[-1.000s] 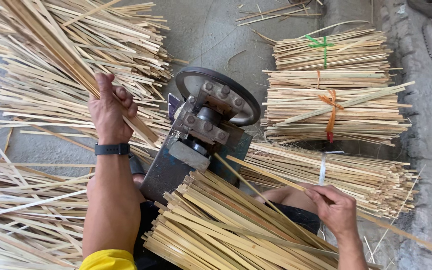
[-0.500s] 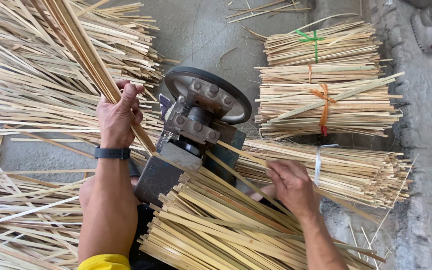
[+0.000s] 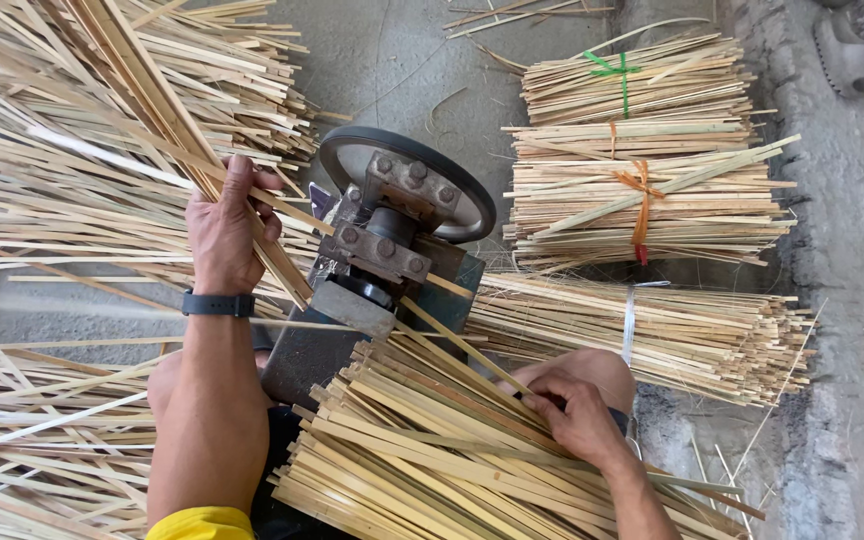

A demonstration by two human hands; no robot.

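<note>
My left hand (image 3: pixel 227 225), with a black band at the wrist, grips a long bamboo strip (image 3: pixel 142 95) that slants up to the left and runs into the small metal machine (image 3: pixel 387 250) with its dark wheel (image 3: pixel 407 165). My right hand (image 3: pixel 577 415) rests with curled fingers on the pile of cut bamboo strips (image 3: pixel 422 460) lying across my lap, pinching one strip (image 3: pixel 462 345) that leads from the machine.
Loose bamboo strips (image 3: pixel 72 180) cover the concrete floor at the left. Tied bundles (image 3: pixel 642 180) with green and orange bands lie at the right, another bundle (image 3: pixel 652 325) below them. A rough stone edge (image 3: pixel 852 250) runs down the far right.
My right hand moved left and up along the lap pile toward the machine. My left hand slid up the slanted strip. The view shifted slightly.
</note>
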